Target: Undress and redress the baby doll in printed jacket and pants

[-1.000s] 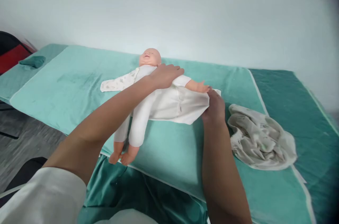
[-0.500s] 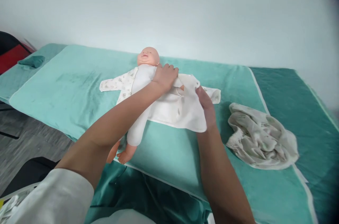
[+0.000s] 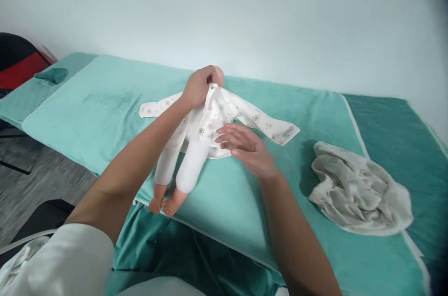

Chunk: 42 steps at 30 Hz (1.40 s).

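A baby doll (image 3: 192,163) lies on its back, its bare feet toward me at the near edge of the green sheet. Both sides of a white printed baby jacket (image 3: 213,116) lie over its body, with the sleeves spread out to left and right. My left hand (image 3: 200,87) is up at the doll's neck, fingers closed on the jacket's collar edge; it hides most of the doll's head. Beside the jacket's lower right side, my right hand (image 3: 247,146) is open, fingers stretched out and reaching over the cloth.
A crumpled printed white cloth (image 3: 362,193) lies on the green sheet (image 3: 94,109) to the right. A small green folded piece (image 3: 52,75) sits at the far left. Black and red chairs (image 3: 21,65) stand beyond the left end, and a white wall rises behind.
The jacket's right side, held out unfolded by my right hand before, now lies across the doll's body. My left hand has moved up to the collar. My right hand has let go of the cloth.
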### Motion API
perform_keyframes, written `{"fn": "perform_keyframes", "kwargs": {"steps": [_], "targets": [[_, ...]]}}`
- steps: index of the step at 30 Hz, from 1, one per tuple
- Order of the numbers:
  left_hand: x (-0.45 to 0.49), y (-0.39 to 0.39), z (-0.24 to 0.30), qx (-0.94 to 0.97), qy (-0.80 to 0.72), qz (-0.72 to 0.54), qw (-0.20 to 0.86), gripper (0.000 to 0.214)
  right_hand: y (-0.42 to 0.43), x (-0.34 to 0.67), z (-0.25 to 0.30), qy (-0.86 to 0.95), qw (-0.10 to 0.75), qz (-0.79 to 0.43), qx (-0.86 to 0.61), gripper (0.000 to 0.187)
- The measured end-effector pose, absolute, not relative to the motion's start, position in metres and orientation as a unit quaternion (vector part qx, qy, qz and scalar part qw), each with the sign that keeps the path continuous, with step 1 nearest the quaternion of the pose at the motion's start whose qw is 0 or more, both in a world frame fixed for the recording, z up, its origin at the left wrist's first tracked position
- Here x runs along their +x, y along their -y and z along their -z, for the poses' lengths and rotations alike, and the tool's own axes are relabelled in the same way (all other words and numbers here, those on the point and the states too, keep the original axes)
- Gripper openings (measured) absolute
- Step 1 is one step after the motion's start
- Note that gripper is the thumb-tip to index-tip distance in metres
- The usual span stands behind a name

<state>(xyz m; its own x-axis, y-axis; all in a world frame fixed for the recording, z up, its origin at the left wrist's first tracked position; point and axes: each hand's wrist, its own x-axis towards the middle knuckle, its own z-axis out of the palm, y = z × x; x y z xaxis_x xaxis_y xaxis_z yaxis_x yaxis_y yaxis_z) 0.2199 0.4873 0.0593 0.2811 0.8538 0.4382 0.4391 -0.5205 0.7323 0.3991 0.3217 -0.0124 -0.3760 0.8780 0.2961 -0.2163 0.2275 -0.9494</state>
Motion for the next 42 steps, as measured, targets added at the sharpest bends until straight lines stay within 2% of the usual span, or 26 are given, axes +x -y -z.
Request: {"fn": "perform_keyframes", "kwargs": {"steps": [6,11,14,19,24,26,29,31,35,37,42], "targets": [[0.174,-0.47,-0.039,0.715,-0.486,-0.459,0.205,0.013,-0.317,0.371,0.023,0.761,0.421,-0.239,-0.431,0.052],[0.123,-0.397,-0.004,0.639,-0.563,-0.48,0.211,0.009,-0.315,0.36,0.031,0.777,0.416,-0.16,-0.445,0.025],[0.1,-0.356,0.022,0.572,-0.597,-0.487,0.282,0.017,-0.315,0.357,0.029,0.79,0.412,-0.118,-0.439,0.017],[0.088,-0.329,0.04,0.537,-0.563,-0.513,0.362,0.03,-0.307,0.338,0.001,0.776,0.448,-0.117,-0.429,0.015],[0.086,-0.326,0.038,0.527,-0.549,-0.525,0.382,0.043,-0.288,0.314,-0.012,0.824,0.383,-0.186,-0.373,0.018],[0.085,-0.326,0.038,0.524,-0.544,-0.531,0.384,0.042,-0.281,0.315,0.0,0.807,0.411,-0.194,-0.378,0.017],[0.084,-0.334,0.04,0.518,-0.539,-0.543,0.383,0.032,-0.28,0.331,0.025,0.672,0.537,-0.166,-0.483,0.011],[0.085,-0.346,0.041,0.511,-0.521,-0.549,0.408,0.024,-0.287,0.346,0.04,0.544,0.572,-0.158,-0.593,0.019],[0.097,-0.382,0.041,0.474,-0.464,-0.537,0.521,0.042,-0.317,0.362,0.052,0.464,0.477,-0.204,-0.718,0.038],[0.105,-0.395,0.041,0.453,-0.431,-0.523,0.579,0.048,-0.333,0.36,0.053,0.469,0.475,-0.236,-0.707,0.04],[0.123,-0.402,0.036,0.44,-0.352,-0.546,0.62,0.056,-0.365,0.346,0.053,0.438,0.572,-0.336,-0.607,0.037]]}}
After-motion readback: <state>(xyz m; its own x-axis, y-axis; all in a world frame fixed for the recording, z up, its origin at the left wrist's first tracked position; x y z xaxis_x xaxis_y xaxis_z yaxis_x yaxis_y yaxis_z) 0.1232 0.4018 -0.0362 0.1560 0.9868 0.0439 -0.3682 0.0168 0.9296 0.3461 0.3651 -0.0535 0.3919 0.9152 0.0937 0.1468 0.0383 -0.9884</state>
